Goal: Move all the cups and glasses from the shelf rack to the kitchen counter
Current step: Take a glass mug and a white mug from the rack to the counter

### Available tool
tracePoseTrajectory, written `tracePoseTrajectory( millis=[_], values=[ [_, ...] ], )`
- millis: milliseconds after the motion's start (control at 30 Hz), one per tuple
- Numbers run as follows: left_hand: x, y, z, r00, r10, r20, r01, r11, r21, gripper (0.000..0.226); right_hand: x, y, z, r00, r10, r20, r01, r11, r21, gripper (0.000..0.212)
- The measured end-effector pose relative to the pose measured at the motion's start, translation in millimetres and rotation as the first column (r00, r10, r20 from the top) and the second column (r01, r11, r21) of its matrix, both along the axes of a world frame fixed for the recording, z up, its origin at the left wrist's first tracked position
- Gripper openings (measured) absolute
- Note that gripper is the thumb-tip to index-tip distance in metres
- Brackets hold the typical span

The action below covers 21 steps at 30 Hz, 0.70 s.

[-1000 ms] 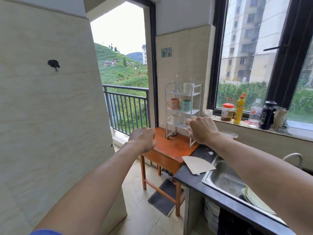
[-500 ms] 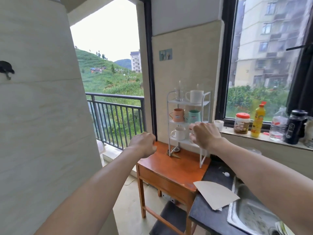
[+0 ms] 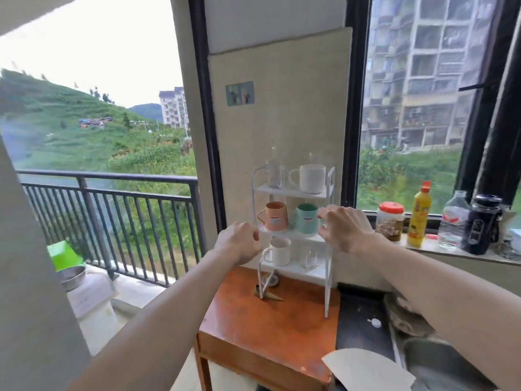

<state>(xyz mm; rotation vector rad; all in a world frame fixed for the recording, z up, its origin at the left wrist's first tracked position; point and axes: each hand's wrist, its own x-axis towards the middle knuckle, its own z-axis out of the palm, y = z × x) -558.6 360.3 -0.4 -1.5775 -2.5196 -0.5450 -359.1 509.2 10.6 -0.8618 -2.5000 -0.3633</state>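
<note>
1. Step in hand: the reach-in, I'd say — nothing lifted yet. All cups and glasses sit on the white shelf rack (image 3: 327, 283), which stands on the orange wooden table (image 3: 253, 328) against the wall.
2. Top shelf: clear glass (image 3: 275, 174) on the left, white mug (image 3: 311, 178) beside it on the right.
3. Middle shelf: orange cup (image 3: 275, 220) left, teal cup (image 3: 306, 218) right, close together.
4. Bottom shelf: small white mug (image 3: 279, 251) left, clear glass mug (image 3: 308, 258) right — faint, hard to make out.
5. Left hand (image 3: 239, 242) is loosely curled, empty, at the rack's left edge near the middle shelf; can't tell if it touches the frame.
6. Right hand (image 3: 342, 228) is half open, thumb and fingers spread like a pinch, right at the teal cup's right side; contact unclear, nothing gripped that I can see.
7. Kitchen counter (image 3: 358, 320) is the dark surface just right of the table, next to the sink (image 3: 439, 362); a pale flat sheet (image 3: 366, 368) lies on its near end.
8. Next move likely needs the right hand to close round the teal cup, clear the shelf above and the rack post, then carry it right to bare counter.
9. Risk: knocking the orange cup, or tipping the light rack.
</note>
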Motion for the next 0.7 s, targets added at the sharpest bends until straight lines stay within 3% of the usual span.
tracePoseTrajectory(
  millis=[367, 533, 700],
  values=[
    [-90, 186, 21, 0.911, -0.171, 0.376, 0.068, 0.960, 0.273, 0.019, -93, 130, 11, 0.990, -0.050, -0.132, 0.046, 0.998, -0.032, 0.020],
    [-110, 254, 29, 0.782, -0.224, 0.582, -0.027, 0.920, 0.391, 0.027, -116, 158, 5, 0.990, -0.063, -0.126, 0.057, 0.997, -0.050, 0.028],
    [-119, 290, 33, 0.598, -0.402, 0.693, -0.027, 0.854, 0.519, 0.016, -126, 175, 5, 0.975, -0.104, -0.196, 0.087, 0.992, -0.089, 0.030]
  ],
)
